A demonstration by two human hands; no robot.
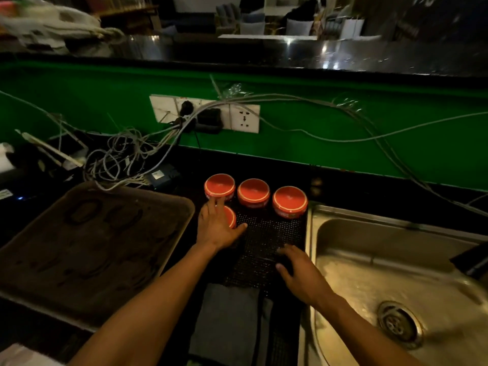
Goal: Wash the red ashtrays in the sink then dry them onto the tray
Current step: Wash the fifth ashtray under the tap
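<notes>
The left hand (217, 225) reaches forward from its bare forearm and lies palm-down over a red ashtray (231, 216) at the far left corner of the black mesh mat (266, 241), fingers spread and fairly straight, thumb out to the right on the mat — it covers the ashtray rather than clasps it, and whether the fingers curl round its far side cannot be told. The right hand (298, 273) rests palm-down on the mat's right edge, fingers loosely bent toward something dark beneath them; whether it holds anything cannot be told. Three more red ashtrays (253, 192) stand upside down in a row along the mat's far edge. The sink (343, 233) lies just right of the mat, the brown tray (79, 247) just left of it — a grey cloth (227, 318) lies at the mat's near end. Most of the covered ashtray is hidden by the hand
</notes>
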